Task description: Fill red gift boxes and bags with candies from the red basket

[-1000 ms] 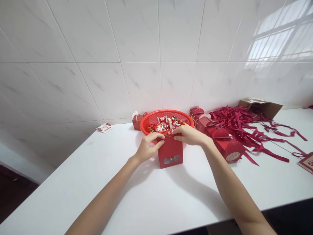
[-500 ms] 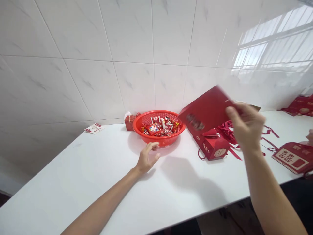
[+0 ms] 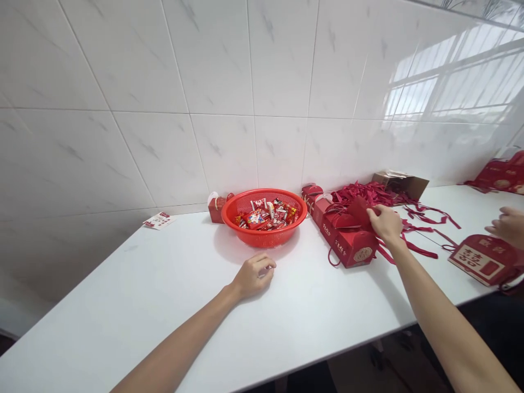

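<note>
My left hand point(image 3: 256, 274) rests on the white table in front of a red plastic basket point(image 3: 266, 238). Its fingers are curled in and I see nothing in them. Wrapped candies point(image 3: 268, 215) lie inside the basket. Over to the right, my right hand point(image 3: 386, 222) pinches the edge of a red cardboard piece point(image 3: 361, 214), beside and partly behind a row of red gift boxes. The front gift box point(image 3: 356, 252) has a round pale emblem and a cord loop. The lower part of the cardboard piece is hidden by the boxes.
A tangle of red ribbons point(image 3: 364, 192) and an open brown carton point(image 3: 413, 185) lie behind the boxes. At right, another person's hand point(image 3: 510, 225) is by a red box point(image 3: 483, 259). A small red box point(image 3: 216, 209) and printed cards point(image 3: 159, 220) sit near the tiled wall.
My right hand has lowered the red cardboard piece from mid-air to the row of gift boxes. My left hand has curled its fingers and settled slightly nearer me on the table.
</note>
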`<state>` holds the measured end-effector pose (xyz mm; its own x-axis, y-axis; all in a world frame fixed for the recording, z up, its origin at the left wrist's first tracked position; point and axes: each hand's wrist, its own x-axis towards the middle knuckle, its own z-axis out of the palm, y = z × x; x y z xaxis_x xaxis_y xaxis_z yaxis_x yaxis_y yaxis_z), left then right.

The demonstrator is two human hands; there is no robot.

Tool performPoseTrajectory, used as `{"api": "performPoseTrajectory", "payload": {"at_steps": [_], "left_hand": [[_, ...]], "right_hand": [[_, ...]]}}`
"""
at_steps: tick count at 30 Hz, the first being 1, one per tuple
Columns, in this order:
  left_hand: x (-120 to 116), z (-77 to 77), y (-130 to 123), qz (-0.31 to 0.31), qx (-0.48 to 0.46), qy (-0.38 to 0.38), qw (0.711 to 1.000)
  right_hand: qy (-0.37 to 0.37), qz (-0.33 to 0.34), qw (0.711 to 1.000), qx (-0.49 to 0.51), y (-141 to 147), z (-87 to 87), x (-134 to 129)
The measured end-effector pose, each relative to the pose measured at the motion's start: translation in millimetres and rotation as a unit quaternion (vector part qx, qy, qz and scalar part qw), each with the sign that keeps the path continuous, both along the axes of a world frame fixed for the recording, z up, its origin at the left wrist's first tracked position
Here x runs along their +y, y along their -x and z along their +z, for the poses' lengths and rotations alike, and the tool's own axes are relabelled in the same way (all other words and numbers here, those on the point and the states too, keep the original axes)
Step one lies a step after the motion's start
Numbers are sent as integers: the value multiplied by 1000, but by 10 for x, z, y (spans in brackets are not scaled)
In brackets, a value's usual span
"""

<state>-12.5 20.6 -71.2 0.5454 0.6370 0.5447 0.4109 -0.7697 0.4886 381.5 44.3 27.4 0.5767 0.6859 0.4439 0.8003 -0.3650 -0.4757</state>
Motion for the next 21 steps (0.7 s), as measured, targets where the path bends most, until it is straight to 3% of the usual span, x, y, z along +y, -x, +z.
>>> {"api": "performPoseTrajectory", "payload": {"at_steps": [4,9,11,14,16,17,18,19,21], "left_hand": [[11,-19,-8,1,15,13,1000],[17,-17,-24,-4,25,17,1000],[15,-17,-32,-10,30,19,999],[9,-30,-47,-13,49,14,999],[8,-46,-56,-8,69,1,998],[9,-51,-58,-5,76,-3,997],[13,-52,-58,-5,83,-7,997],[20,-45,-54,-7,90,-9,996],[43,5,-33,-24,116,-10,993]], "right_hand": [[5,35,999,29,64,-77,41],[-170,86,981,-18,201,28,-46],[-233,153,960,-22,418,59,-139],[-251,342,905,-25,1000,-56,-357],[-219,527,819,-66,1503,-282,-562],[-209,605,764,-88,1761,-430,-680],[-188,689,689,-124,2007,-591,-805],[-181,754,611,-162,2234,-752,-930],[-187,820,501,-203,2607,-1033,-1155]]}}
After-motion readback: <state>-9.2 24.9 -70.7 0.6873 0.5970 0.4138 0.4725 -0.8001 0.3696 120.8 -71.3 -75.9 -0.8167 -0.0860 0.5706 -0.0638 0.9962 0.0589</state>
